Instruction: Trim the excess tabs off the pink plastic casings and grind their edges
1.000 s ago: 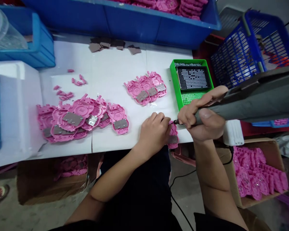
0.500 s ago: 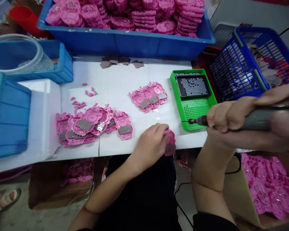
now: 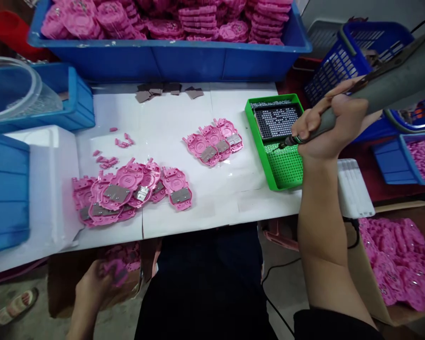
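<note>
My right hand (image 3: 327, 125) is wrapped around a grey electric screwdriver (image 3: 375, 89), its tip over the green screw tray (image 3: 265, 156) at the table's right edge. My left hand (image 3: 95, 285) is down below the table edge, over a cardboard box (image 3: 62, 288) of pink plastic parts, with a pink part (image 3: 115, 271) at its blurred fingers. On the white table lie a heap of pink parts with metal plates (image 3: 127, 191) and a row of three more pink parts (image 3: 214, 139).
A long blue bin (image 3: 163, 52) full of pink parts stands at the back. Blue bins (image 3: 7, 189) and a clear tub (image 3: 14, 92) are at left. A blue basket (image 3: 343, 61) and another box of pink parts (image 3: 396, 259) sit at right. Brown pads (image 3: 163, 89) lie near the back.
My left hand carried the pink part from the table's front edge down to the box under the table. My right hand moved the screwdriver up and over the green tray.
</note>
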{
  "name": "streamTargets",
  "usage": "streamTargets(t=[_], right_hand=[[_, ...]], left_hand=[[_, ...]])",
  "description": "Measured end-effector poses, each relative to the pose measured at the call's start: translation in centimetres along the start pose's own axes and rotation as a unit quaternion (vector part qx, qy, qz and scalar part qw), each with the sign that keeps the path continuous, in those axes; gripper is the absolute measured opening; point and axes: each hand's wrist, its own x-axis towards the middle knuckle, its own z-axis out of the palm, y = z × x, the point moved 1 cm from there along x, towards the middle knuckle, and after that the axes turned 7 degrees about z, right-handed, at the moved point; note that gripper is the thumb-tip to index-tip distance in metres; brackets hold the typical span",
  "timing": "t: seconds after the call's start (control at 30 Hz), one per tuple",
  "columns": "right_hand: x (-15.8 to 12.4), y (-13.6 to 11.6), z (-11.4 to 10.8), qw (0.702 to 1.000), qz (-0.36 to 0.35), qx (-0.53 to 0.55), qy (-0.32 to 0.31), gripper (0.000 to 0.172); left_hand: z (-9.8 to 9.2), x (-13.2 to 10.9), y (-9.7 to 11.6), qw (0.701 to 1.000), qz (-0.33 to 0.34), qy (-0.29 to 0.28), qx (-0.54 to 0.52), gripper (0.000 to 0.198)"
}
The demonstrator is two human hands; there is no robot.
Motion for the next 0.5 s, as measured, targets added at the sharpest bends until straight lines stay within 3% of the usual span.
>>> streamTargets(t=[0.07, 0.13, 0.2, 0.27, 0.33, 0.37, 0.4, 0.43, 0.5], right_hand=[[-0.4, -0.1, 0.0, 1.000, 0.007, 0.010, -0.021, 0.026], [-0.4, -0.1, 0.0, 0.999, 0.008, 0.022, -0.027, 0.023], [-0.1, 0.0, 0.3, 0.999, 0.003, 0.037, -0.017, 0.023], [0.2, 0.2, 0.7, 0.998, 0.000, 0.062, -0.003, 0.028], [0.3, 0.5, 1.1, 0.996, -0.013, 0.090, 0.018, 0.034], [0.3, 0.7, 1.1, 0.995, -0.016, 0.099, 0.024, 0.036], [0.4, 0.9, 1.0, 0.994, -0.013, 0.104, 0.017, 0.037], [0.5, 1.1, 0.8, 0.994, -0.009, 0.108, 0.001, 0.037], [1.0, 1.6, 0.1, 0.992, -0.004, 0.114, -0.052, 0.043]], left_hand=[[0.0, 1.5, 0.5, 0.987, -0.009, -0.017, 0.160, 0.039], [-0.1, 1.8, 3.4, 0.968, 0.024, -0.087, 0.234, 0.042], [-0.5, 0.6, 7.7, 0.960, 0.109, -0.164, 0.201, 0.040], [-1.6, -1.9, 12.3, 0.951, 0.217, -0.183, 0.120, 0.041], [-3.2, -5.3, 16.8, 0.909, 0.370, -0.190, 0.021, 0.037], [-4.1, -6.9, 18.8, 0.867, 0.458, -0.195, -0.022, 0.033], [-4.9, -8.3, 20.8, 0.823, 0.539, -0.169, -0.058, 0.032], [-5.6, -9.3, 22.5, 0.795, 0.593, -0.092, -0.086, 0.032], [-6.2, -9.9, 25.4, 0.775, 0.619, 0.109, -0.062, 0.035]])
